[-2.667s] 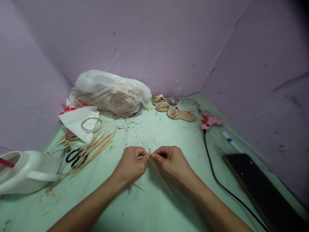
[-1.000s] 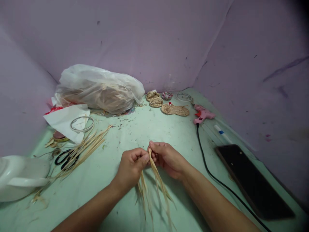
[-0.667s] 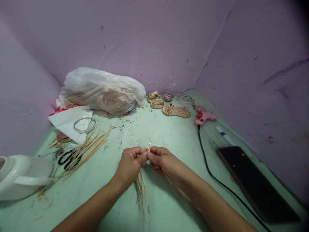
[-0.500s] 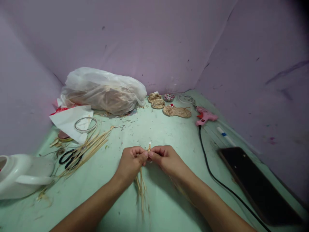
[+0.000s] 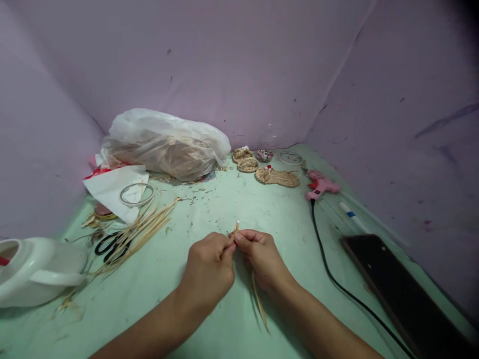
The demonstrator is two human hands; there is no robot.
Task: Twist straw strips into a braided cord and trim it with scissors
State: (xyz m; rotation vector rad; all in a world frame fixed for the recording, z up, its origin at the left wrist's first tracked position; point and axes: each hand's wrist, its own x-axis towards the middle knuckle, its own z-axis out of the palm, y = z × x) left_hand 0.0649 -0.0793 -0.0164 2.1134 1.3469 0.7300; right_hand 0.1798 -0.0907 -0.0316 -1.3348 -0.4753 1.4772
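At the middle of the green surface, my left hand [image 5: 209, 262] and my right hand [image 5: 260, 254] meet, thumbs and forefingers pinched together. Between the fingertips is a small bundle of straw-coloured fibre strands [image 5: 235, 231]; its short upper end has a white tip and points up. A loose length of the strands hangs below my right hand toward me. The fingers hide most of the bundle where they grip it. More dry strands [image 5: 153, 222] lie to the left, across black-handled scissors [image 5: 107, 245].
A plastic bag [image 5: 164, 144] stands by the back wall. Woven sole-shaped pieces [image 5: 277, 177] and a bead container [image 5: 265, 156] lie at the back. On the right are a pink glue gun [image 5: 322, 183], its cord, a marker [image 5: 354, 217] and a phone [image 5: 404, 294]. A white jug [image 5: 41, 271] lies left.
My left hand has turned over, its back now more toward me. The loose strands that hung below the left hand are out of sight there; a length now shows below the right hand.
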